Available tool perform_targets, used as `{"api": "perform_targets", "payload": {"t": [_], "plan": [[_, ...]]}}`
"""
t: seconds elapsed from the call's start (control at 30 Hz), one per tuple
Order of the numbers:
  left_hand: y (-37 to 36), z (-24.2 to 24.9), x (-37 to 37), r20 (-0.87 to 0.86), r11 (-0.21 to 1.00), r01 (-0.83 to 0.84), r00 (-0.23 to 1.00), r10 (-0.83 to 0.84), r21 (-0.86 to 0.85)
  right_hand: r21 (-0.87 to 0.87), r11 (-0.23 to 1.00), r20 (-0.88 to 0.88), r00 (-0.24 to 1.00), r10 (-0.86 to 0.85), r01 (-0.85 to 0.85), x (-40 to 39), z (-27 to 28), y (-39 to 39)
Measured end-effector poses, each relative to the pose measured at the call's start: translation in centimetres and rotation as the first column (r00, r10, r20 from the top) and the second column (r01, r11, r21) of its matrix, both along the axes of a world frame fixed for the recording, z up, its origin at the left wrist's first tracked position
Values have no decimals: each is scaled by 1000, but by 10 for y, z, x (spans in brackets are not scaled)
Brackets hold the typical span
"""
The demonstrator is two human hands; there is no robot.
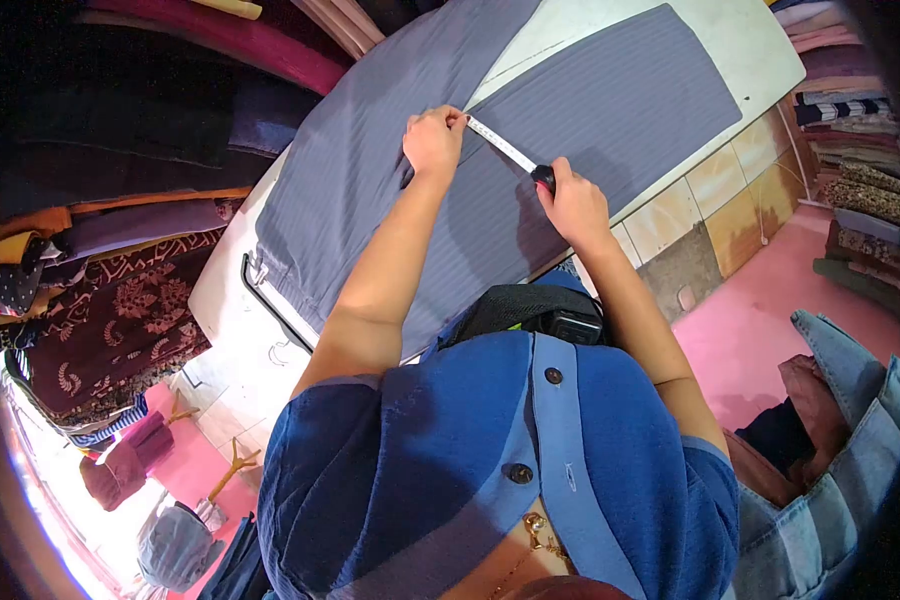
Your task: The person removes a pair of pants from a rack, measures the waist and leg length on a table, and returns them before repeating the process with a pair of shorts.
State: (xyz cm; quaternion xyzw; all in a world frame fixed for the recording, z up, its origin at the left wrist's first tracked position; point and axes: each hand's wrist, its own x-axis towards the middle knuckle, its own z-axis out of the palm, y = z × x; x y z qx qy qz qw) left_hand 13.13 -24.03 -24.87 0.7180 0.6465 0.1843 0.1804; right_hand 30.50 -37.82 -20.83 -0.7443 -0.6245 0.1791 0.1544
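My left hand [435, 142] is closed in a pinch on the free end of a white tape measure [505, 147], at an edge of grey striped cloth. In my right hand [576, 205] is the tape's dark round case, fingers wrapped around it. The strip runs straight between both hands, slanting down to the right. Beneath it lies the grey cloth [610, 90], one piece spread flat to the right. Another part of the same cloth [370, 100], looser and lightly wrinkled, spreads under my left hand and forearm.
The cloth lies on a white table [760, 60] with rounded corners. Folded fabrics fill shelves at left, including a dark patterned cloth [130, 350]. More folded garments [860, 190] are stacked at right. Denim pieces [820, 510] hang at lower right, and a black bag [510, 310] sits against my waist.
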Motion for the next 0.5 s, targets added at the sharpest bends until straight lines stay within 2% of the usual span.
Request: {"api": "perform_targets", "payload": {"t": [0.13,0.2,0.23,0.3,0.5], "plan": [[-3,0,4,14,1000,-20,1000,20,3,-6,1000,21,1000,-9,9,-2,-1,1],[-4,-5,4,7,992,2,1000,-3,127,-12,1000,27,1000,-9,9,-3,-2,2],[-4,-7,3,9,992,1,1000,-2,126,-17,1000,31,999,-8,9,-3,-3,3],[-6,-11,1,-97,964,78,994,-54,255,-16,1000,40,999,2,-1,-4,-3,3],[-13,-17,-13,-180,889,244,966,-187,387,-61,998,44,999,1,2,-4,6,0]]}}
